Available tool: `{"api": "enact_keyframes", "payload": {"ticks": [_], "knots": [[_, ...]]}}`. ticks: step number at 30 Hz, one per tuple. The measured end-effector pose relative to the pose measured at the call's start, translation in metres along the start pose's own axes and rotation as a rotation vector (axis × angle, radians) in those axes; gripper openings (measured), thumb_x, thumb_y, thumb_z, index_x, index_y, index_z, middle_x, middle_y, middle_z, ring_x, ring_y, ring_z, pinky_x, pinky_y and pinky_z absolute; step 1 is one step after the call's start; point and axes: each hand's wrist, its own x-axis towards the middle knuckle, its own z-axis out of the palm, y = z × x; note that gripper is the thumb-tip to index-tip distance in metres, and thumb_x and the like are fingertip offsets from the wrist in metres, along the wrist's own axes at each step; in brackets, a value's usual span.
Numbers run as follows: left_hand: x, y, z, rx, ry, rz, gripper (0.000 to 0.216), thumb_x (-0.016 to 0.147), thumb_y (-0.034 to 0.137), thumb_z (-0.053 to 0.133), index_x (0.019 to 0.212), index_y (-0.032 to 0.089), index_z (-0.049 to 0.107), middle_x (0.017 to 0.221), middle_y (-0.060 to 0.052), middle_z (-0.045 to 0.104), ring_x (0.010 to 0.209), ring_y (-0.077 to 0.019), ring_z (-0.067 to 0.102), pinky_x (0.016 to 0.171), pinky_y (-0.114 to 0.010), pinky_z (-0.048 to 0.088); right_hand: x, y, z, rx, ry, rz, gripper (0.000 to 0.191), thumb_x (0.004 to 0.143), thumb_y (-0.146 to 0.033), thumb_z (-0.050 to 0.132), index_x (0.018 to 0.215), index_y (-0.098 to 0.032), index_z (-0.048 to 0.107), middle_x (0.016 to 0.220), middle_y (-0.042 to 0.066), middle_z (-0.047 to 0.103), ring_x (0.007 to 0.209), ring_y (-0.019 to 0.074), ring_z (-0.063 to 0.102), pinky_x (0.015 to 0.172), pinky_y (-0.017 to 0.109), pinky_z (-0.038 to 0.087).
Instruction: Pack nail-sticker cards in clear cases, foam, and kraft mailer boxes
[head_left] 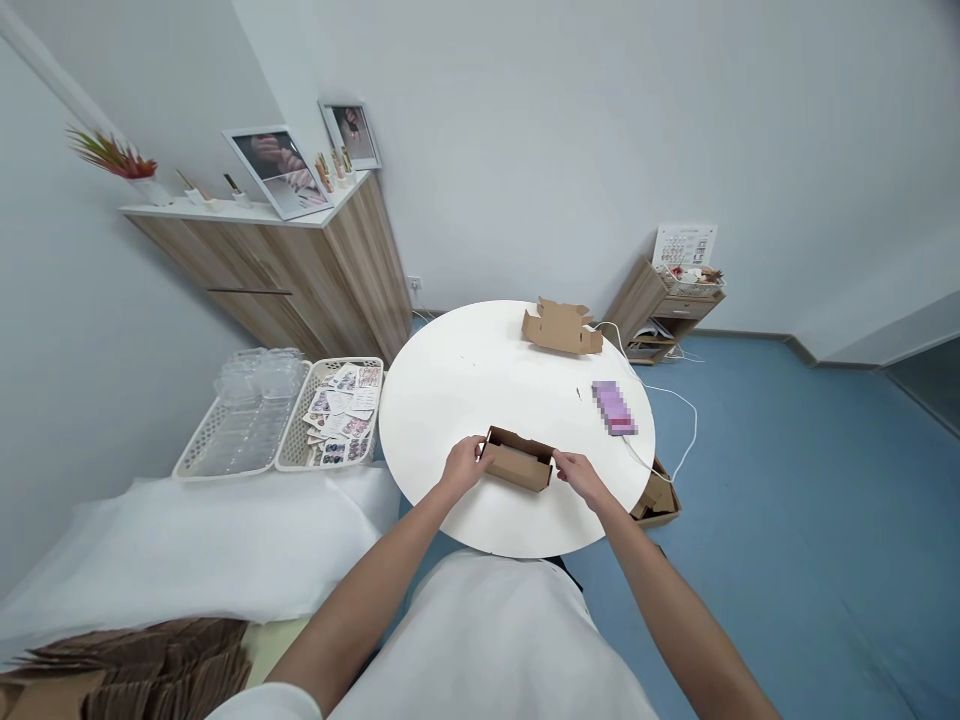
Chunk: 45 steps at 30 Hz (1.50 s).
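White walls (pixel 525 150) and a blue floor (pixel 795 440) surround your round table (pixel 431 400), whose smooth white top carries an unfolded carton (pixel 561 328) near its far edge. On the near half, the narrow brown box (pixel 514 468) lies directly between your hands, long axis running left to right, right end slightly closer to you. Neither hand is nearer: your left hand (pixel 463 464) grips the left end; your right hand (pixel 579 474) pinches the right end, fingertips together.
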Motion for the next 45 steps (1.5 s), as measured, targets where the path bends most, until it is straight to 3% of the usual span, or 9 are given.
{"api": "enact_keyframes", "payload": {"ticks": [5,8,12,19,24,32,38,41,45], "knots": [[0.003,0.000,-0.003,-0.024,-0.017,-0.039,0.030,0.068,0.029,0.056,0.097,0.019,0.056,0.077,-0.001,0.053,0.067,-0.0134,0.051,0.063,-0.026,0.041,-0.003,-0.002,-0.001,-0.013,-0.006,-0.023,0.037,0.071,-0.050,0.047,0.087,-0.020,0.064,0.098,0.006,0.060,0.063,0.0148,0.057,0.066,0.031,0.043],[0.006,-0.002,-0.006,-0.071,-0.068,-0.054,0.045,0.067,0.030,0.057,0.110,0.020,0.048,0.081,-0.001,0.053,0.064,-0.0118,0.051,0.061,-0.025,0.041,-0.005,-0.002,-0.003,-0.064,0.002,-0.045,0.036,0.071,-0.048,0.048,0.090,-0.022,0.064,0.106,0.006,0.057,0.063,0.0143,0.058,0.068,0.031,0.043],[0.009,-0.005,-0.010,-0.120,-0.169,0.004,0.062,0.068,0.030,0.055,0.126,0.024,0.033,0.080,0.001,0.050,0.060,-0.0100,0.048,0.060,-0.024,0.041,-0.007,-0.004,-0.006,-0.092,-0.024,-0.061,0.034,0.072,-0.048,0.047,0.084,-0.022,0.065,0.097,0.005,0.059,0.062,0.0140,0.057,0.066,0.030,0.042],[0.012,-0.005,-0.012,-0.125,-0.215,0.012,0.050,0.068,0.032,0.055,0.116,0.026,0.044,0.077,0.001,0.049,0.064,-0.0113,0.048,0.061,-0.024,0.041,-0.002,-0.010,-0.006,0.037,-0.138,-0.035,0.028,0.072,-0.040,0.047,0.066,-0.017,0.061,0.060,0.000,0.052,0.053,0.0100,0.045,0.056,0.025,0.037],[0.010,-0.007,-0.009,-0.146,-0.220,0.004,0.048,0.069,0.032,0.054,0.116,0.026,0.042,0.078,0.002,0.048,0.062,-0.0102,0.047,0.061,-0.024,0.041,0.001,-0.013,-0.006,0.084,-0.078,-0.010,0.035,0.069,-0.034,0.049,0.098,-0.018,0.059,0.063,-0.001,0.053,0.054,0.0094,0.045,0.057,0.025,0.038],[0.005,-0.005,-0.007,-0.167,-0.213,-0.001,0.046,0.071,0.034,0.052,0.115,0.025,0.043,0.080,0.001,0.050,0.059,-0.0096,0.047,0.059,-0.024,0.041,0.004,-0.022,-0.014,-0.083,-0.140,-0.063,0.029,0.072,-0.030,0.042,0.089,-0.020,0.063,0.065,0.000,0.056,0.057,0.0121,0.046,0.056,0.025,0.036],[0.004,-0.003,-0.004,-0.153,-0.192,0.011,0.043,0.073,0.036,0.051,0.114,0.024,0.044,0.083,0.000,0.051,0.063,-0.0109,0.050,0.063,-0.026,0.043,-0.003,-0.012,-0.011,-0.175,-0.078,-0.231,0.025,0.073,-0.032,0.042,0.078,-0.024,0.065,0.076,0.001,0.062,0.073,0.0183,0.054,0.065,0.028,0.039],[0.001,-0.004,-0.002,-0.147,-0.158,0.042,0.040,0.074,0.036,0.050,0.112,0.024,0.046,0.084,-0.001,0.052,0.063,-0.0109,0.050,0.064,-0.026,0.043,-0.008,-0.006,-0.008,-0.170,-0.012,-0.255,0.025,0.073,-0.034,0.044,0.085,-0.024,0.064,0.085,0.002,0.063,0.081,0.0206,0.054,0.070,0.030,0.039],[0.000,-0.003,-0.001,-0.124,-0.132,0.068,0.038,0.076,0.036,0.049,0.111,0.023,0.047,0.082,0.000,0.053,0.062,-0.0111,0.050,0.065,-0.026,0.042,-0.012,-0.008,-0.009,-0.194,-0.052,-0.206,0.028,0.076,-0.037,0.040,0.086,-0.023,0.062,0.075,0.001,0.061,0.069,0.0173,0.053,0.064,0.028,0.038]]}}
